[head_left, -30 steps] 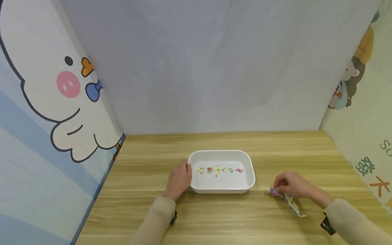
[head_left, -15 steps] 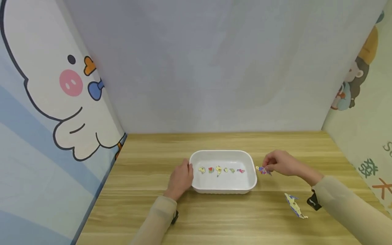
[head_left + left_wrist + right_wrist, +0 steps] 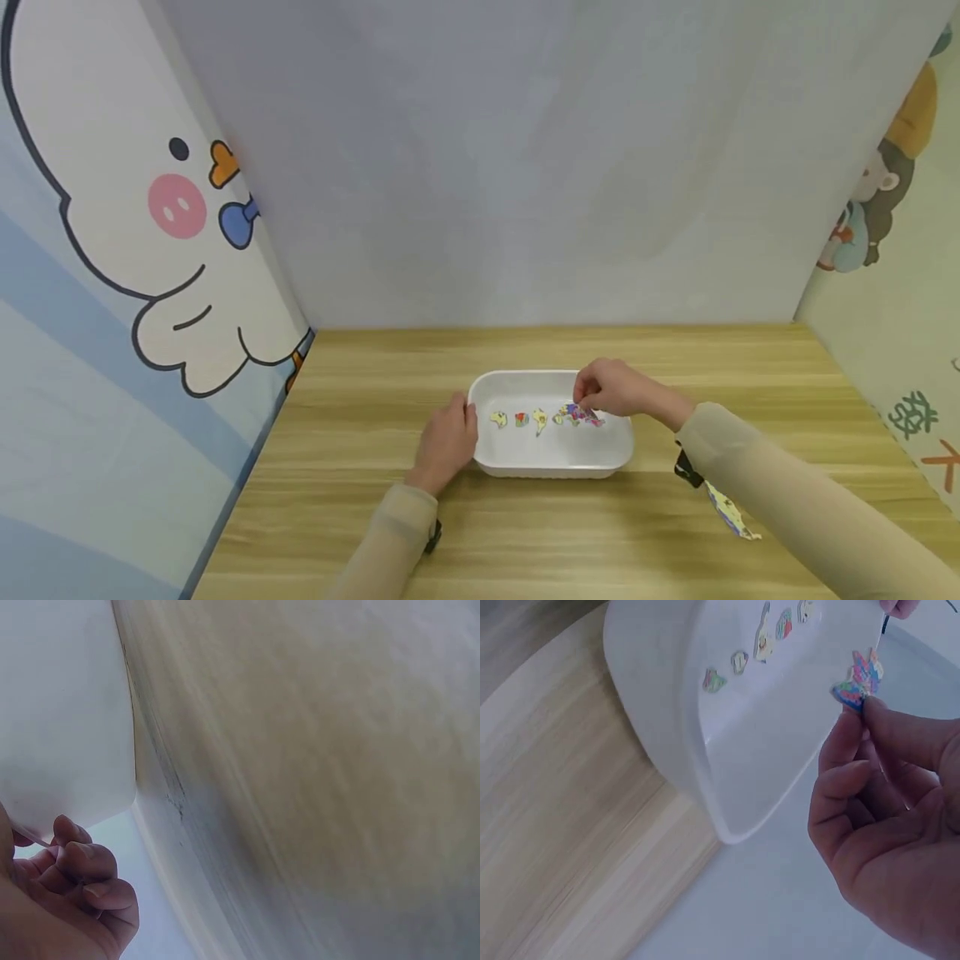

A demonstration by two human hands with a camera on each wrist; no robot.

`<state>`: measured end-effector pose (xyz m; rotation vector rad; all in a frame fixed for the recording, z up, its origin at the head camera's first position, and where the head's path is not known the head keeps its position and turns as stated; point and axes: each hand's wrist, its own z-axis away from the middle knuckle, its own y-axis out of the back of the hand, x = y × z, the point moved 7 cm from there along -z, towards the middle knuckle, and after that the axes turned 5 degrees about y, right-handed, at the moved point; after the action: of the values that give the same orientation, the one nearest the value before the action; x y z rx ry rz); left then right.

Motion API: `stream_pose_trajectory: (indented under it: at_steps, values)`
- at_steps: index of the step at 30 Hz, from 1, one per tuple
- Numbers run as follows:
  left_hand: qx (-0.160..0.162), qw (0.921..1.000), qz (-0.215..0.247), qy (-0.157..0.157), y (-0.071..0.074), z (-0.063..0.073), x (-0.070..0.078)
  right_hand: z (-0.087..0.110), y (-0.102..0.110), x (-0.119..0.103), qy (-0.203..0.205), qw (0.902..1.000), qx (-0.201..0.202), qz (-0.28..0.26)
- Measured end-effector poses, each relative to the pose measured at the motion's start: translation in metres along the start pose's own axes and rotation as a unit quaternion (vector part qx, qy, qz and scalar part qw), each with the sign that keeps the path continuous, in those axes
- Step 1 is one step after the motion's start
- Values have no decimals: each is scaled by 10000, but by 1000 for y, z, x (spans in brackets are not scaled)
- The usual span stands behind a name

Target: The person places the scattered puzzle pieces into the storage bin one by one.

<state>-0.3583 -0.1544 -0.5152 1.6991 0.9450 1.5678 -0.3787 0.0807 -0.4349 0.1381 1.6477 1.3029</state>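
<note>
A white rectangular dish [image 3: 525, 461] stands on the table, with a row of small colourful flat cut-outs [image 3: 540, 421] along its floor. My left hand [image 3: 445, 442] grips the dish's left rim, its fingers curling under the lip in the left wrist view. Over the right half of the dish, my right hand [image 3: 618, 390] pinches a blue and pink flat piece [image 3: 860, 677] between thumb and fingertips. In the head view this piece overlaps the right end of the row. A larger yellow and blue cut-out [image 3: 726, 508] lies on the wood, partly hidden by the right sleeve.
The wood-grain table [image 3: 360, 392] meets a plain pale curtain [image 3: 487, 192] at its back edge. Printed cartoon panels [image 3: 97, 250] flank it on both sides. A small black device [image 3: 687, 468] is strapped at the right wrist.
My right hand has lifted the blue and pink piece off the table and carried it left over the dish. The yellow and blue cut-out stayed behind. My left hand keeps its hold.
</note>
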Motion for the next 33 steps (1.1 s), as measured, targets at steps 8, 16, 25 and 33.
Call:
stream_pose_trajectory:
  at_steps: [8, 16, 25, 33]
  values:
    - [16, 10000, -44, -80, -3, 0, 1, -23, -29, -9, -127, 9998, -111, -56]
    - [33, 9998, -172, -31, -7, -2, -2, -42, -49, -14, 210, 9994, -290, 41]
    - [169, 9997, -161, -51, -6, -3, -6, -63, -69, -24, 394, 9980, -389, 302]
    - [221, 9996, -46, -166, -4, -2, -4, -73, -91, -34, 277, 9969, -482, 559]
